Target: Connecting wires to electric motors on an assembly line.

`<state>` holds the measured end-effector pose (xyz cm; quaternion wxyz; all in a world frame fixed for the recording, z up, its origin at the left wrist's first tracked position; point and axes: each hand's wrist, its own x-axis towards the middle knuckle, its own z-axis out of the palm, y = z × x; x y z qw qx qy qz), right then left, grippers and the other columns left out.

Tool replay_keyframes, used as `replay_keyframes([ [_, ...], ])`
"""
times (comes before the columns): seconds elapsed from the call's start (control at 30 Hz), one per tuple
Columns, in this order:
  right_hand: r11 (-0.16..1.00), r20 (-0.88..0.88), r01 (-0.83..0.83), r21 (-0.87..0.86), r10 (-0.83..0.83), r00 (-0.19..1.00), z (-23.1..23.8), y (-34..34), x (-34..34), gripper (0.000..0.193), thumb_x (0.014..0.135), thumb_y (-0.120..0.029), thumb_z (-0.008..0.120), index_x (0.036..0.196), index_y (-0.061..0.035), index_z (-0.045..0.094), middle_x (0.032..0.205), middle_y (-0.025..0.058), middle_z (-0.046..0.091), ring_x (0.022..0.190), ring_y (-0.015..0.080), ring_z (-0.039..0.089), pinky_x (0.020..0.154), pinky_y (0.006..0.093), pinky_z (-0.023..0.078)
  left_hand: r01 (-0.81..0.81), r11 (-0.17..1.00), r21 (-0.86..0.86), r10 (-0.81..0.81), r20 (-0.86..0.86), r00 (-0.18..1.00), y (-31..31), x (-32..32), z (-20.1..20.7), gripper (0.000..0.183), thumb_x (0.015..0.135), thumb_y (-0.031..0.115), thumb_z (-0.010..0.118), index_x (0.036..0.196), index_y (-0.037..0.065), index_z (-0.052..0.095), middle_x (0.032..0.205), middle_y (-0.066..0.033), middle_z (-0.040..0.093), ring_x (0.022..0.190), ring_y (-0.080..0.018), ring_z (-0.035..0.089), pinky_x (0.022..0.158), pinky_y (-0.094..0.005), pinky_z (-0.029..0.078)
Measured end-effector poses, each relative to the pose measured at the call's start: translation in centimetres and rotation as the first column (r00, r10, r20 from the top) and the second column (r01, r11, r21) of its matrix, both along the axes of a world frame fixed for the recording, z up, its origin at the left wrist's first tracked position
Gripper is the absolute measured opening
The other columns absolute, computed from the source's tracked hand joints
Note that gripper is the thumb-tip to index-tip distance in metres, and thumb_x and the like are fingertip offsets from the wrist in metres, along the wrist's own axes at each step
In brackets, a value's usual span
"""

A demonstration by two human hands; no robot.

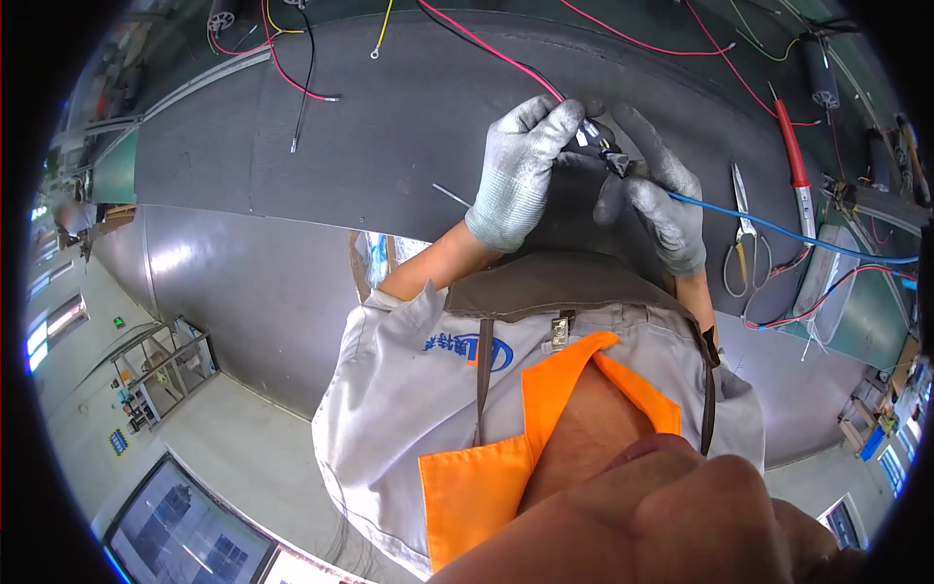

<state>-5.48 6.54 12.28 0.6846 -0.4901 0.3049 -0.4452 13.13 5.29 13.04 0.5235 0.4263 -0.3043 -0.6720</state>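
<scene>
Over the dark-grey, flat-topped desk (379,122), the grey-gloved left hand (525,161) is pinching thin, soft-looking red wire (533,74); the half-curled, grey-gloved right hand (669,204) is holding a small glossy black part (615,163), its probably light, stiff sides offering grip

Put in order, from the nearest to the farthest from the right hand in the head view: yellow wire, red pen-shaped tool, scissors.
From the right hand:
1. Scissors: just to its right.
2. Red pen-shaped tool: farther right, beyond them.
3. Yellow wire: far to the left, at the top edge.
</scene>
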Motion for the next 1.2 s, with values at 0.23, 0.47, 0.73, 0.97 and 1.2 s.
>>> replay_keyframes([
  [0.23, 1.0, 0.048, 0.0, -0.016, 0.001, 0.999, -0.4, -0.3, 0.4, 0.065, 0.09, -0.013, 0.067, 0.148, 0.0034, 0.043, 0.132, 0.0183, 0.061, 0.073, 0.0194, 0.067, 0.069, 0.0314, 0.055, 0.004, 1.0, 0.026, -0.004, 0.0, 1.0, 0.3, -0.3, -0.1, 0.025, 0.103, 0.017, 0.057, 0.112, -0.005, 0.064, 0.094, -0.0109, 0.071, 0.082, -0.0176, 0.07, 0.078, -0.0292, 0.057],
  [0.47, 0.993, -0.078, 0.088, -0.073, -0.094, 0.993, -1.2, -0.6, 0.6, 0.064, 0.088, -0.012, 0.069, 0.147, 0.0031, 0.046, 0.102, 0.0125, 0.073, 0.082, 0.0156, 0.069, 0.079, 0.0282, 0.054, -0.009, 0.996, 0.088, 0.029, -0.228, 0.973, 0.8, -1.0, -0.1, 0.025, 0.103, 0.02, 0.059, 0.108, -0.002, 0.069, 0.09, -0.0046, 0.071, 0.079, -0.0085, 0.063, 0.073, -0.0235, 0.051],
  [0.73, 0.97, 0.007, 0.241, -0.03, -0.241, 0.971, -1.1, -1.1, 1.9, 0.068, 0.089, -0.013, 0.071, 0.148, 0.0036, 0.043, 0.088, 0.01, 0.073, 0.083, 0.0143, 0.068, 0.081, 0.0287, 0.052, -0.096, 0.995, -0.038, 0.087, -0.2, 0.976, 0.9, -1.3, -1.8, 0.028, 0.102, 0.022, 0.057, 0.111, -0.003, 0.064, 0.098, -0.0097, 0.07, 0.085, -0.0146, 0.066, 0.076, -0.0276, 0.053],
  [0.97, 0.7, -0.665, 0.057, -0.712, -0.699, 0.263, -1.8, -3.4, -13.8, 0.056, 0.083, -0.018, 0.076, 0.134, -0.0034, 0.059, 0.12, 0.0176, 0.068, 0.108, 0.0347, 0.066, 0.092, 0.0397, 0.052, -0.15, 0.988, -0.024, 0.121, -0.471, 0.874, -1.3, 1.4, -2.8, 0.024, 0.101, 0.017, 0.057, 0.112, -0.003, 0.063, 0.108, -0.0179, 0.068, 0.097, -0.0229, 0.065, 0.087, -0.0357, 0.052],
  [1.2, 0.827, -0.784, 0.093, -0.554, -0.481, -0.393, -5.7, -5.1, -30.3, 0.046, 0.094, -0.024, 0.064, 0.137, -0.0076, 0.058, 0.113, 0.0238, 0.069, 0.099, 0.0421, 0.067, 0.086, 0.0461, 0.053, -0.091, 0.993, -0.072, 0.048, -0.458, 0.887, -1.3, 4.9, -3.4, 0.027, 0.099, 0.023, 0.06, 0.109, -0.002, 0.065, 0.107, -0.0144, 0.068, 0.11, -0.0323, 0.062, 0.102, -0.0461, 0.047],
])
